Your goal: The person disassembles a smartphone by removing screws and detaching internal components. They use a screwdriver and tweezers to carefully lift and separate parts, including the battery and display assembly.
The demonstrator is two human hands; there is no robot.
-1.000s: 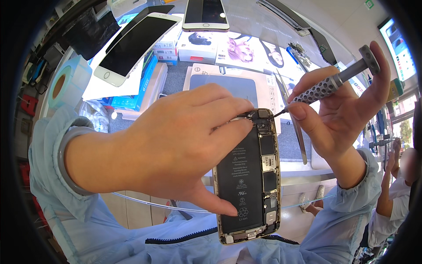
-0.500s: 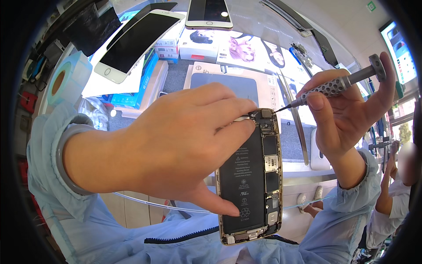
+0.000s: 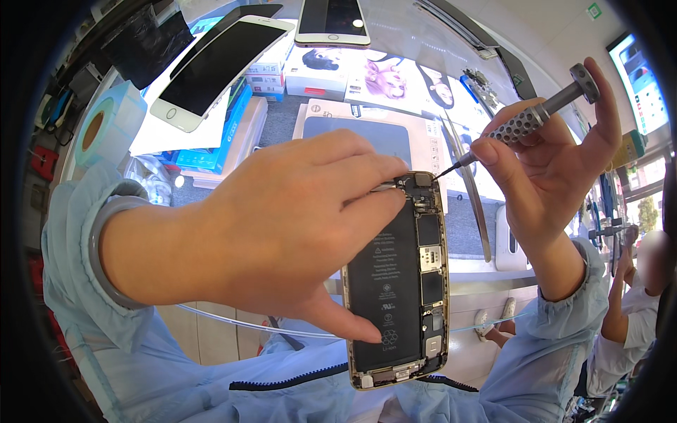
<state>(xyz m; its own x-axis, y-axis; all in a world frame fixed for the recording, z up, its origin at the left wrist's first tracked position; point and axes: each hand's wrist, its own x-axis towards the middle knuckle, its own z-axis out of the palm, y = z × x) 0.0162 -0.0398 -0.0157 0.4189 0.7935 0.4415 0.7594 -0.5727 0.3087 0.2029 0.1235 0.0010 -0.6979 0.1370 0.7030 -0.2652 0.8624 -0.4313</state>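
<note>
An opened smartphone (image 3: 431,289), its black battery (image 3: 386,303) and circuit parts bare, is held upright on end by my left hand (image 3: 275,225). The thumb lies on the battery and the fingers close on the phone's upper left part; what the fingertips touch at the top is partly hidden. My right hand (image 3: 550,169) grips a grey metal precision screwdriver (image 3: 518,128) between thumb and fingers, with one finger stretched up by its round end cap. The screwdriver's thin dark tip meets the phone's top right corner, or nearly so.
Beyond the phone, metal tweezers (image 3: 474,197) lie by a flat pinkish box (image 3: 367,113). A white-framed phone (image 3: 211,74) rests on stacked boxes at the left, near a label roll (image 3: 99,130). Another phone (image 3: 331,25) lies at the back. A person (image 3: 627,317) is at the far right.
The screwdriver's handle end has swung slightly left and up with my right hand. The phone has shifted a little left. My left hand keeps its hold.
</note>
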